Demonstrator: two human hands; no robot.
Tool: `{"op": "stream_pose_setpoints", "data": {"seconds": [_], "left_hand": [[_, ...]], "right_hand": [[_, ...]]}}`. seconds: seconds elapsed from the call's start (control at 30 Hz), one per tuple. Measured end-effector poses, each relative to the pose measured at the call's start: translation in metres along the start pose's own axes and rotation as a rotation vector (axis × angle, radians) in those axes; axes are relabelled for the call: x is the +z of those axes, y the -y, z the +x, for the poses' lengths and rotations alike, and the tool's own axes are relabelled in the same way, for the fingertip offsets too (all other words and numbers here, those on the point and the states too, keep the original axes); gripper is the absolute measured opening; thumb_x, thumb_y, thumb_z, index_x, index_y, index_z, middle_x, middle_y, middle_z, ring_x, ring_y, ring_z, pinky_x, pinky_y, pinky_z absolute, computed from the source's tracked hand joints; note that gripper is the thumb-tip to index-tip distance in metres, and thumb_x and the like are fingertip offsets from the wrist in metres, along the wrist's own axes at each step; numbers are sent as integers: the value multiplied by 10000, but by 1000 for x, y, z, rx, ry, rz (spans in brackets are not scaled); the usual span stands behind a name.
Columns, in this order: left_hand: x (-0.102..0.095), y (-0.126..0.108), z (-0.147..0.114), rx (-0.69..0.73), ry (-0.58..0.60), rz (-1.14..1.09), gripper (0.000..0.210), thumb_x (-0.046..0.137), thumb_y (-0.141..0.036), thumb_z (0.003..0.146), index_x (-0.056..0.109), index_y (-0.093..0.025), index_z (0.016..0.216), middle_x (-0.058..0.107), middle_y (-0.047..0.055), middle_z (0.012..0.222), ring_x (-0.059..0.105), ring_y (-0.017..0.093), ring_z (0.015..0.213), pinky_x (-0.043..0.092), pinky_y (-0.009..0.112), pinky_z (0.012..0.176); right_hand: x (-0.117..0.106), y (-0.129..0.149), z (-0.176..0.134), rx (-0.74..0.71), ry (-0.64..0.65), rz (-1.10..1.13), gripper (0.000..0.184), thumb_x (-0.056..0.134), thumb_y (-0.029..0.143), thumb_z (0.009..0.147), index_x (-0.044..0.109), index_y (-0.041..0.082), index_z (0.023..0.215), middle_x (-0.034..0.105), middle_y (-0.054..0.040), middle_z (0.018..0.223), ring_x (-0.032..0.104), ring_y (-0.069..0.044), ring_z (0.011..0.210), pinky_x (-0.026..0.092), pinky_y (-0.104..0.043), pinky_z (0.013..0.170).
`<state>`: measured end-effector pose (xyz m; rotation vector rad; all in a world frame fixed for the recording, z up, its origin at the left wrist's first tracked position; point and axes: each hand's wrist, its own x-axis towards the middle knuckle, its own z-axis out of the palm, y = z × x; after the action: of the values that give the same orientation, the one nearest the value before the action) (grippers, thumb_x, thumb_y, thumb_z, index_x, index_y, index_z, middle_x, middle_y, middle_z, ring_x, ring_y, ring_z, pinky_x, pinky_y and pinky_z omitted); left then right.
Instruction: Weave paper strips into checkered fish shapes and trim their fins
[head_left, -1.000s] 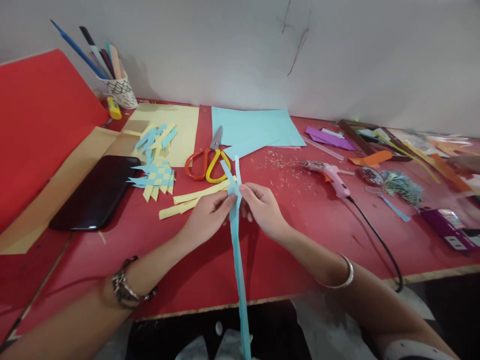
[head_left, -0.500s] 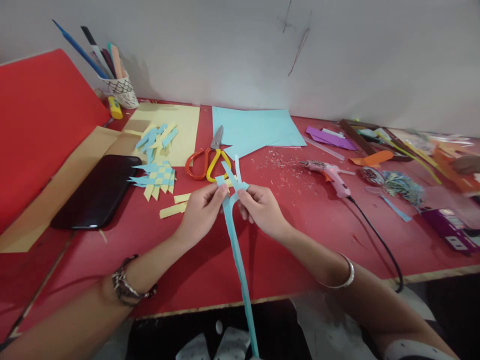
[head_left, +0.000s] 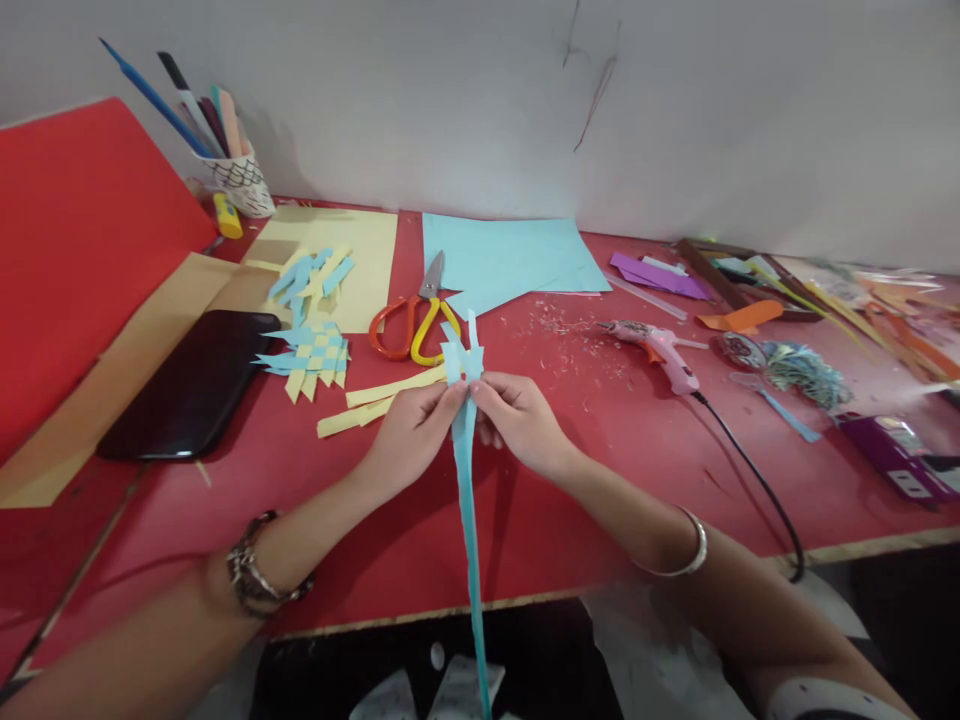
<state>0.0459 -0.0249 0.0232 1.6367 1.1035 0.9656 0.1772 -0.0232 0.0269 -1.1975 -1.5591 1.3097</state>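
Note:
Light-blue paper strips (head_left: 466,480) are pinched between my two hands, over the red table. My left hand (head_left: 424,415) closes thumb and fingers on the left side of the strips. On their right side my right hand (head_left: 517,410) pinches them too. Short strip ends stick up above the fingertips, and a long part hangs past the table edge. Yellow paper strips (head_left: 356,412) lie beside my left hand. Just behind the hands rest scissors (head_left: 427,290) with one red and one yellow handle. A woven blue-and-yellow paper piece (head_left: 319,350) lies to the left.
A pink glue gun (head_left: 679,375) with a black cable lies at right. Light-blue sheets (head_left: 510,250) and a yellow sheet (head_left: 367,250) are at the back. A black phone-like object (head_left: 195,390), a pen cup (head_left: 251,180) and a purple box (head_left: 896,455) stand further out.
The strip ends between my fingers have drawn together, and both hands are closer. The long hanging strip has swung left. Another person's hand at the far right is gone from view.

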Motion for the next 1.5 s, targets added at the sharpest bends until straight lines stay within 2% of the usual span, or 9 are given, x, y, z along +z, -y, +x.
{"op": "stream_pose_setpoints", "data": {"seconds": [0.13, 0.33, 0.47, 0.63, 0.83, 1.07, 1.23, 1.4, 1.5], "left_hand": [[-1, -1, 1, -81, -135, 2, 377, 373, -351, 815, 365, -188, 475, 314, -66, 404, 289, 74, 376, 241, 204, 372], [-1, -2, 1, -82, 119, -84, 353, 358, -379, 824, 504, -169, 581, 441, -47, 492, 389, 79, 428, 329, 197, 431], [0, -1, 1, -85, 37, -45, 361, 372, -353, 818, 443, -172, 513, 365, -62, 435, 324, 71, 398, 274, 198, 398], [1, 0, 0, -44, 62, -57, 367, 369, -345, 823, 449, -169, 511, 380, -59, 451, 305, 70, 403, 258, 202, 399], [0, -3, 0, -103, -71, -36, 363, 364, -350, 811, 404, -180, 493, 341, -61, 421, 314, 77, 394, 266, 208, 397], [0, -1, 0, -78, 105, -65, 343, 366, -376, 811, 489, -174, 562, 389, -56, 453, 368, 85, 421, 310, 200, 425], [0, -2, 1, -27, 73, -23, 362, 371, -351, 814, 532, -166, 547, 460, -43, 486, 373, 83, 442, 323, 192, 444], [1, -3, 0, -11, 33, 0, 363, 355, -332, 818, 520, -164, 541, 453, -45, 474, 378, 85, 443, 326, 196, 446], [-1, -4, 0, -26, -75, -4, 328, 374, -312, 803, 419, -178, 507, 353, -62, 445, 324, 78, 423, 298, 194, 421]], "right_hand": [[0, 0, 0, -22, -57, -15, 328, 415, 221, 776, 374, 173, 454, 398, 76, 351, 352, -15, 324, 288, -142, 355], [-1, 2, 2, -31, -168, 48, 333, 395, 274, 799, 381, 181, 480, 411, 68, 374, 378, -27, 338, 289, -155, 356], [-1, 2, 1, -34, -125, 33, 335, 401, 292, 798, 369, 183, 483, 377, 73, 376, 360, -32, 345, 292, -166, 368], [0, 0, 0, -40, -35, -17, 313, 396, 275, 795, 367, 183, 497, 371, 76, 391, 365, -35, 355, 286, -169, 370], [-1, -1, 1, -48, -76, -2, 344, 394, 242, 791, 369, 178, 454, 389, 71, 365, 357, -27, 338, 285, -166, 372], [-1, 2, 1, -45, -187, 74, 352, 415, 312, 786, 354, 188, 462, 388, 68, 367, 371, -33, 344, 286, -170, 361], [0, 1, 0, 4, -46, 52, 348, 488, 357, 742, 365, 183, 466, 370, 81, 371, 357, -28, 338, 280, -171, 360], [0, 0, 0, -19, -18, 24, 335, 403, 292, 784, 368, 183, 470, 380, 76, 368, 377, -32, 344, 293, -167, 371], [0, 1, -1, -12, -40, 29, 341, 394, 259, 784, 372, 182, 453, 384, 75, 350, 356, -28, 327, 288, -167, 368]]}}
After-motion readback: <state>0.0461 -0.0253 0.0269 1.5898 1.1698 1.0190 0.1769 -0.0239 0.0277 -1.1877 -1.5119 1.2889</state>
